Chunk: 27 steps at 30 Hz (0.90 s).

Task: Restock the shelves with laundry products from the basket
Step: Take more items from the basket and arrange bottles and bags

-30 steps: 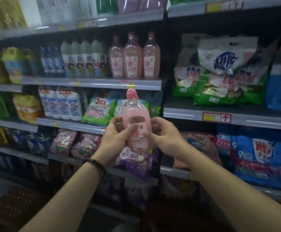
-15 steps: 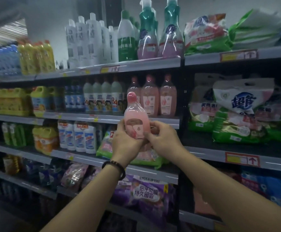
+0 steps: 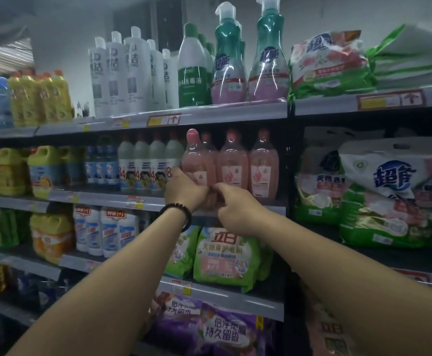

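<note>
I hold a pink bottle (image 3: 197, 163) with a rounded pink cap upright at the front edge of the second shelf (image 3: 143, 201). My left hand (image 3: 185, 190) grips its lower left side, a dark bracelet on that wrist. My right hand (image 3: 235, 209) pinches its base from the right. The bottle stands just left of a row of matching pink bottles (image 3: 247, 165) and partly covers the leftmost one. The basket is out of view.
White "84" bottles (image 3: 143, 165) stand left of the pink row. Pump bottles (image 3: 248, 57) and white bottles (image 3: 122, 73) fill the top shelf. Green and white detergent bags (image 3: 384, 196) lie on the right bay, with more bags (image 3: 222, 255) on the shelf below my hands.
Both hands have raised the pink bottle and carried it forward to the shelf with the matching bottles. My view has tilted up and moved closer to the shelves.
</note>
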### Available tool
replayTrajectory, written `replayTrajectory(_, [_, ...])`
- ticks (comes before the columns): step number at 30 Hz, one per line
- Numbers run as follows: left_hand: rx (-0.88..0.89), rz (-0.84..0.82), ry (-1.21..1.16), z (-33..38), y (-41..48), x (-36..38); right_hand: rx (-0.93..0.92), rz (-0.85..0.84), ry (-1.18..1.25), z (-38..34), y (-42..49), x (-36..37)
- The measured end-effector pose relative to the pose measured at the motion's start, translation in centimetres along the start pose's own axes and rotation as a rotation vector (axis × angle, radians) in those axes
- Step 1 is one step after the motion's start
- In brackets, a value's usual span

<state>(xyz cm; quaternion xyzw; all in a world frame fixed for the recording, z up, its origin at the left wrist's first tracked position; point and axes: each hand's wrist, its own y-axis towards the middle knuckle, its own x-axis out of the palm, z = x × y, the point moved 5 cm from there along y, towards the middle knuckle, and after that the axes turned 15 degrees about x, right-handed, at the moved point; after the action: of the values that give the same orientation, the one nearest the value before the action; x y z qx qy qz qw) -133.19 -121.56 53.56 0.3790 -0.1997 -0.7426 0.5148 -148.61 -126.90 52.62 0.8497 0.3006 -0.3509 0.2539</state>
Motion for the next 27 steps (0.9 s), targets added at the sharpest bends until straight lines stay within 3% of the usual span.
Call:
replayTrajectory(13, [0.033,0.033,0.079,-0.5,4.1,1.8,0.032,0.006,-0.015,0.1,4.6,2.0])
replayTrajectory(27, [0.107,-0.113,0.209,0.8,4.0,2.9,0.032,-0.028,0.002,1.1,4.3,3.2])
